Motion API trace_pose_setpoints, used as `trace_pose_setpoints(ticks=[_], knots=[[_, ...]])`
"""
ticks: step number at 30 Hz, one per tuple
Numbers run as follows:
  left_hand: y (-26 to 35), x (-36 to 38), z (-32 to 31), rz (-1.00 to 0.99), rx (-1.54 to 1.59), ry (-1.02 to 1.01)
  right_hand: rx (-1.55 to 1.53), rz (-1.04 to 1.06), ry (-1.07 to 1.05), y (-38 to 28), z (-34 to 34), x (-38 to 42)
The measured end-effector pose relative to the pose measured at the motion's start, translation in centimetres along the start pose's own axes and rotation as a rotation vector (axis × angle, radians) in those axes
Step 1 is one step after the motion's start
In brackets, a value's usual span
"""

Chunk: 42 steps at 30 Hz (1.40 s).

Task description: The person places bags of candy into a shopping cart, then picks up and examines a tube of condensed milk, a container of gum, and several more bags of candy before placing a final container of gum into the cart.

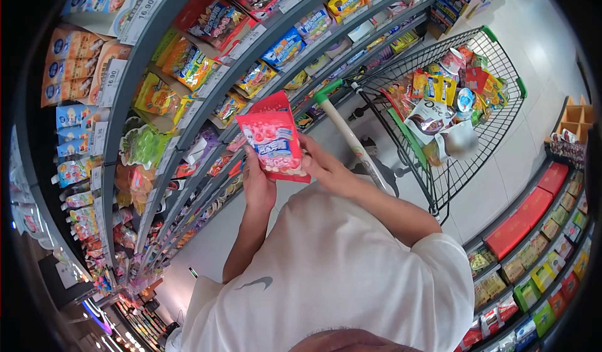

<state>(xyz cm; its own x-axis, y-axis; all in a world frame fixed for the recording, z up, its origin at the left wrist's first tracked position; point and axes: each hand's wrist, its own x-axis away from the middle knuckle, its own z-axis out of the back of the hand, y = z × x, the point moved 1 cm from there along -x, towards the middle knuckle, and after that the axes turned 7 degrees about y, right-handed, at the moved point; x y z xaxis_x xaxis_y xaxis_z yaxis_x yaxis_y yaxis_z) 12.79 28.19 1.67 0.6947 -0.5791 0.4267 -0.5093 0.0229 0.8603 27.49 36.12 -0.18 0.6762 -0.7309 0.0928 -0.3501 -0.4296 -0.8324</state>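
In front of my chest I hold a pink-and-red candy bag (271, 144) with a blue-and-white label and pink sweets pictured on it. My left hand (258, 179) is closed on its lower left edge, thumb along the side. The fingers of my right hand (326, 169) grip the lower right edge. Behind the bag's top, more red packaging sticks up. Just beyond my right hand is the shopping cart handle (351, 140), with green end pieces. The cart (439, 189) holds several snack packs, among them a brown-and-white Dove bag (430, 118).
Curved shelves (235, 54) full of bagged sweets with price tags run along my left. To the right stands a lower shelf (533, 226) with red boxes and small packs. Pale tiled floor (533, 44) lies around the cart, and a wooden rack (572, 123) stands beyond it.
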Motion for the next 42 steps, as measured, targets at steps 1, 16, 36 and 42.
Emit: trace_pose_setpoints(ticks=[1, 16, 36, 42], knots=[[0.1, 0.1, -0.3, -0.021, -0.029, 0.029, -0.005, -0.001, -0.002, 0.5, 0.0, 0.0], [5.9, -5.3, -5.4, -0.506, -0.764, -0.327, -0.31, -0.199, 0.309, -1.3, 5.9, -0.3], [15.5, -25.8, -23.1, -1.253, -2.207, 0.057, -0.303, 0.117, 0.699, -2.9, 12.3, 4.5], [16.5, -25.8, -23.8, -1.06, -2.036, 0.089, -0.233, 0.143, 0.825, -2.8, 13.7, 5.2]])
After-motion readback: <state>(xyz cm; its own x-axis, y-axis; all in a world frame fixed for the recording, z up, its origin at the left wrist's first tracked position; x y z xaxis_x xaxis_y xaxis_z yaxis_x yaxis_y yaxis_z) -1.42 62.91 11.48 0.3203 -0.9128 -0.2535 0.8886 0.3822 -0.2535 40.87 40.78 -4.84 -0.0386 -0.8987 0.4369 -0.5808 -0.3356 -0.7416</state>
